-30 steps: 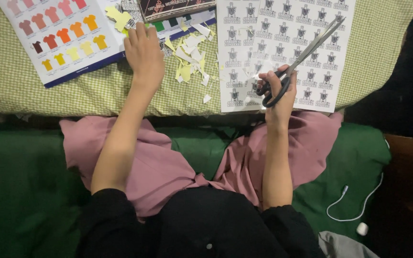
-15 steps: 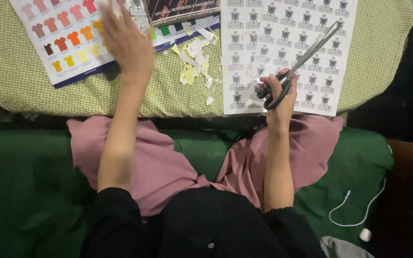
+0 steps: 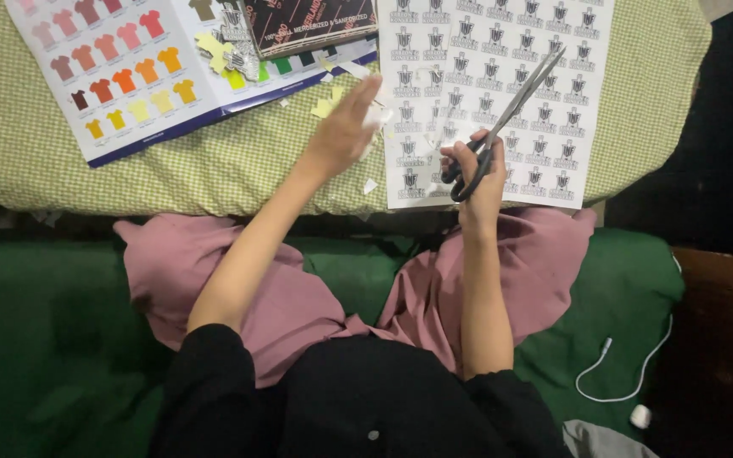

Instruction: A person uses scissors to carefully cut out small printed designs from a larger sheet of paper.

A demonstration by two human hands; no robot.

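Two hands over green checked cloth (image 3: 214, 178), right hand (image 3: 478, 174) gripping black scissors (image 3: 502, 119) above sticker sheet (image 3: 553, 102), left hand (image 3: 343, 131) blurred, fingers spread, over paper scraps (image 3: 370, 185) just left of sheet

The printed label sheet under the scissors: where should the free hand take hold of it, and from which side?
Probably the near left corner of the label sheet, coming from the left. The sheet lies flat on the green checked cushion, that corner sits bare beside the left hand, and the right hand with the scissors covers the near middle.
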